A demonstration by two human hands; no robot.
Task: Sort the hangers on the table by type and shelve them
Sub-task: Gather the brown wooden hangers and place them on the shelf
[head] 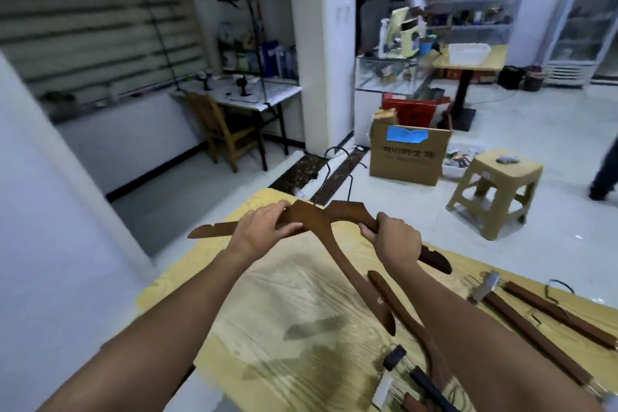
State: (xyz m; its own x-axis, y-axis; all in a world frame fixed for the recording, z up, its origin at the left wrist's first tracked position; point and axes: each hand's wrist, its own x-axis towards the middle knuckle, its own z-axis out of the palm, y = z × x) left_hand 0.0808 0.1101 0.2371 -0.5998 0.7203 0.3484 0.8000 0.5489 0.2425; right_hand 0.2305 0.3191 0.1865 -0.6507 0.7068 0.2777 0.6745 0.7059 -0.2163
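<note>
Tiled room with a yellow wood-grain table (267, 328) in front. Left hand (264, 227) grips a brown wooden hanger (319, 224) beside its neck, held above the table's far edge. Right hand (394, 237) is curled round the arm of a second wooden hanger (352, 211), which overlaps the first. Clip-bar hangers (535, 336) lie on the table at right, and a black-clipped hanger (421, 381) at the near edge. Beige stool (501, 170) on the floor beyond.

Out on the tiled floor (541, 130): cardboard box (409, 157) patched with blue tape, beige plastic stool (495, 191) just right of it. Back left, wooden chair (224, 130) pulled up to a white bench (254, 95). Far right, glass-door fridge (582, 27).
</note>
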